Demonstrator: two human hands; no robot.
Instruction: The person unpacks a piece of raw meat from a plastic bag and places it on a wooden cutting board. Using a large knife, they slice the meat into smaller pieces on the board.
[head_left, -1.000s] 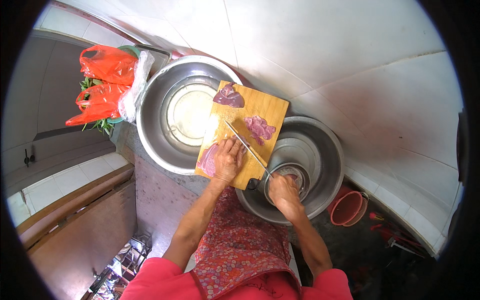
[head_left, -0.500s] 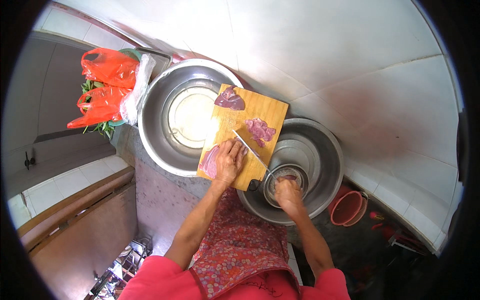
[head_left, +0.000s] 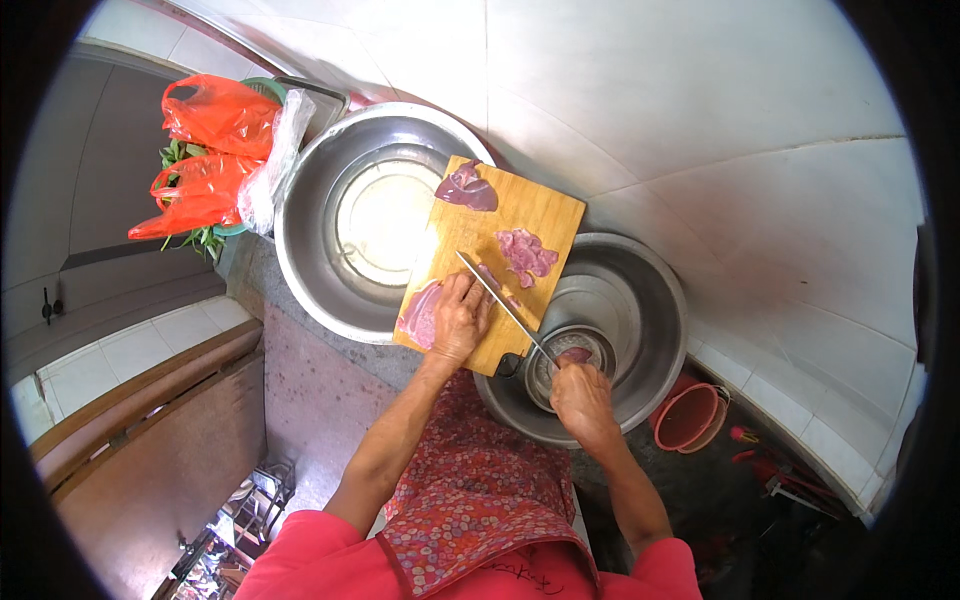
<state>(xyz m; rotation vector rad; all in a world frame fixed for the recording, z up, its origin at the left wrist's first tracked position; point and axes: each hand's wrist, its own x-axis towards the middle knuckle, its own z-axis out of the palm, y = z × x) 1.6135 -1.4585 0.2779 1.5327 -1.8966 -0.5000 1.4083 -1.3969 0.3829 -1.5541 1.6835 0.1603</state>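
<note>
A wooden cutting board (head_left: 500, 330) lies tilted across the rims of two large metal basins. My left hand (head_left: 462, 318), fingers bent and pressed together, holds a piece of raw meat against the board; the fingers partly cover it. Beside that hand a flat pinkish slab of meat (head_left: 421, 315) reaches the board's left edge. My right hand (head_left: 582, 392) grips a knife, its handle mostly hidden in the fist. The knife blade (head_left: 508, 308) slants up and left, close along the left fingertips. Sliced meat (head_left: 527, 255) sits right of the blade, and a darker red piece (head_left: 467, 190) near the far corner.
The left basin (head_left: 310, 185) holds what looks like shallow liquid. Inside the right basin (head_left: 655, 300) is a smaller metal bowl (head_left: 606, 345), partly under my right hand. Orange plastic bags (head_left: 222, 118) and greens stand far left. A red bucket (head_left: 690, 418) is at the right.
The knife's tip has shifted slightly left over the board, with my right hand still gripping it. My left hand stays on the meat. The whole view has shifted a little.
</note>
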